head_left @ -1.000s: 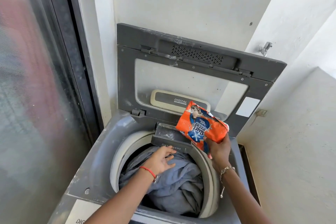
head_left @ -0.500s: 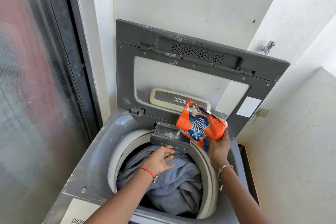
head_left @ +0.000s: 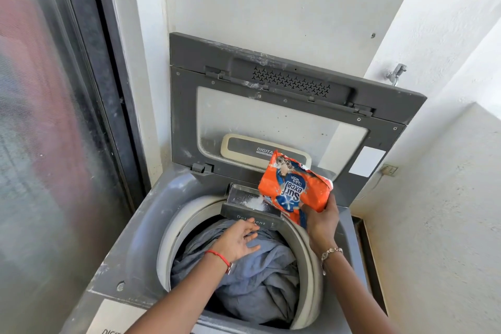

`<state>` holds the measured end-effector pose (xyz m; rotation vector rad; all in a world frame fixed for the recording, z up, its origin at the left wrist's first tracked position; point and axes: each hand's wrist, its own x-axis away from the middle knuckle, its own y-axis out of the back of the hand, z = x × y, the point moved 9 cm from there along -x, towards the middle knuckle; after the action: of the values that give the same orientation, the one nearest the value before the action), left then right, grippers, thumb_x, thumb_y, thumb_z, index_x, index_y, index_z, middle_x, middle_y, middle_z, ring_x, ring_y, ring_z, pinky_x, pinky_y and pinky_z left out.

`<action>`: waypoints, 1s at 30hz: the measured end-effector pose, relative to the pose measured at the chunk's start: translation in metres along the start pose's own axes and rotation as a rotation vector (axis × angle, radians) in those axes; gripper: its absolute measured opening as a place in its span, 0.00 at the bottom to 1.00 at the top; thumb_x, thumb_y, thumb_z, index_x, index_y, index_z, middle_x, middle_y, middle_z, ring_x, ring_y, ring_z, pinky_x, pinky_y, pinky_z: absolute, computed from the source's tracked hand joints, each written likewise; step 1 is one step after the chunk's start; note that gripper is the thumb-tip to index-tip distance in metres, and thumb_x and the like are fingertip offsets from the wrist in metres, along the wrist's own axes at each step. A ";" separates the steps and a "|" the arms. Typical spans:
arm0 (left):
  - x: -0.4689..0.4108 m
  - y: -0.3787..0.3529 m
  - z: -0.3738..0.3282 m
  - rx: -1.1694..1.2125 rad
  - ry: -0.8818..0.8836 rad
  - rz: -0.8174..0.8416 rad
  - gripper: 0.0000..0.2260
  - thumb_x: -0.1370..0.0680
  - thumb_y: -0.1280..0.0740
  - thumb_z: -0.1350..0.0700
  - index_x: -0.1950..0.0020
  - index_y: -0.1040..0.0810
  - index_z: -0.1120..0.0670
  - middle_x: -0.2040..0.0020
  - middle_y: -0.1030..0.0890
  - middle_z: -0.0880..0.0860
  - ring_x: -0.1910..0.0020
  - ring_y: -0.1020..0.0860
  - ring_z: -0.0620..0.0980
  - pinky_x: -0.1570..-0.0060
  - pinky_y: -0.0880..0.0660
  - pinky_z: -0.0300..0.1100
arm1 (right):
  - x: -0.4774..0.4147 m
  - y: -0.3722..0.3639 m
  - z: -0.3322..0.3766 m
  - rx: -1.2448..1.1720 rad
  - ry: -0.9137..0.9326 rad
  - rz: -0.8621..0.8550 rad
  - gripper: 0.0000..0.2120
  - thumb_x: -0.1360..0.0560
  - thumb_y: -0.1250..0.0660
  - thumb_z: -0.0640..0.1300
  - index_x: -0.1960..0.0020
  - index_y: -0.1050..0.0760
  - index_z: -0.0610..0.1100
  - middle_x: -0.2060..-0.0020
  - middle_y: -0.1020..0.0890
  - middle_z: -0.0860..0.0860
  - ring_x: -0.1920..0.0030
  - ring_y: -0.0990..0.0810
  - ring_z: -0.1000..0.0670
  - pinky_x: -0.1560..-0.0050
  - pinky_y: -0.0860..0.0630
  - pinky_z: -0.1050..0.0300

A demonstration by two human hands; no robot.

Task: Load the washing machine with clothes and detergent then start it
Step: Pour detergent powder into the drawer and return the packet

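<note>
A grey top-load washing machine stands with its lid raised against the wall. Grey-blue clothes fill the drum. The detergent drawer is pulled out over the drum's back rim, with white powder heaped inside. My right hand grips an orange detergent packet, tipped upside down over the drawer's right end, powder spilling from it. My left hand hovers open above the clothes, fingertips close under the drawer front; contact cannot be told.
A frosted glass door with a dark frame closes off the left side. White walls stand behind and to the right, with a tap on the right wall. A low ledge runs beside the machine.
The packet has dropped lower and tipped further over the drawer, and a heap of white powder has appeared in it. My left hand has stayed by the drawer front.
</note>
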<state>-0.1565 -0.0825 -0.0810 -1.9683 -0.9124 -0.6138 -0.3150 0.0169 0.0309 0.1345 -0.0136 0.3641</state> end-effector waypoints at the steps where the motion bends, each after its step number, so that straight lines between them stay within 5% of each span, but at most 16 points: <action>1: 0.000 0.000 0.000 0.003 0.001 0.002 0.20 0.22 0.41 0.68 0.30 0.31 0.58 0.44 0.28 0.55 0.40 0.33 0.51 0.33 0.37 0.54 | 0.001 0.000 0.000 -0.004 -0.001 0.000 0.18 0.30 0.32 0.30 0.48 0.31 0.47 0.53 0.21 0.47 0.56 0.21 0.49 0.54 0.21 0.49; 3: 0.000 0.000 0.001 0.009 0.004 0.003 0.21 0.22 0.41 0.68 0.30 0.31 0.59 0.46 0.27 0.55 0.38 0.33 0.52 0.34 0.37 0.54 | 0.001 0.000 0.001 -0.006 0.006 0.003 0.17 0.29 0.32 0.30 0.48 0.31 0.47 0.54 0.22 0.48 0.57 0.21 0.51 0.56 0.21 0.51; 7: 0.001 0.002 0.000 0.013 -0.004 -0.006 0.20 0.22 0.41 0.68 0.31 0.31 0.59 0.32 0.31 0.58 0.34 0.33 0.53 0.33 0.37 0.54 | 0.002 0.003 -0.001 -0.009 0.001 -0.009 0.17 0.30 0.32 0.30 0.48 0.31 0.46 0.53 0.22 0.47 0.54 0.21 0.47 0.55 0.22 0.51; 14: 0.008 -0.003 0.001 -0.004 -0.016 -0.015 0.19 0.22 0.41 0.68 0.31 0.30 0.59 0.31 0.31 0.58 0.33 0.33 0.53 0.34 0.37 0.54 | 0.004 0.009 -0.011 -0.088 -0.075 -0.035 0.19 0.30 0.30 0.31 0.45 0.31 0.48 0.52 0.21 0.48 0.52 0.21 0.45 0.49 0.21 0.42; 18: 0.011 -0.009 0.004 -0.031 -0.004 0.001 0.19 0.22 0.41 0.68 0.31 0.30 0.59 0.38 0.27 0.57 0.33 0.33 0.53 0.34 0.37 0.54 | 0.006 0.014 -0.023 -0.206 -0.171 -0.045 0.23 0.30 0.31 0.29 0.39 0.30 0.43 0.44 0.22 0.43 0.47 0.21 0.41 0.47 0.22 0.40; 24: 0.023 -0.035 -0.001 -0.128 -0.045 0.078 0.20 0.22 0.38 0.66 0.30 0.32 0.57 0.54 0.25 0.50 0.36 0.32 0.50 0.33 0.38 0.54 | 0.014 0.017 -0.038 -0.551 -0.417 0.022 0.17 0.31 0.31 0.27 0.48 0.28 0.43 0.42 0.22 0.40 0.49 0.20 0.38 0.45 0.26 0.32; 27: 0.031 -0.058 -0.005 -0.189 -0.088 0.148 0.21 0.23 0.35 0.65 0.31 0.32 0.55 0.48 0.24 0.50 0.30 0.35 0.49 0.32 0.39 0.55 | 0.024 0.017 -0.034 -0.649 -0.485 0.097 0.22 0.29 0.32 0.30 0.37 0.32 0.41 0.40 0.24 0.41 0.54 0.21 0.41 0.55 0.24 0.33; 30: 0.046 -0.094 -0.003 -0.313 -0.143 0.276 0.13 0.24 0.32 0.61 0.41 0.24 0.50 0.48 0.20 0.50 0.40 0.27 0.48 0.36 0.37 0.55 | 0.036 0.016 -0.017 -0.769 -0.470 0.196 0.41 0.42 0.21 0.37 0.32 0.34 0.39 0.37 0.25 0.39 0.49 0.21 0.40 0.66 0.21 0.40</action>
<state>-0.2025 -0.0344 -0.0009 -2.3939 -0.6387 -0.4824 -0.2874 0.0462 0.0173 -0.5484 -0.6282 0.4937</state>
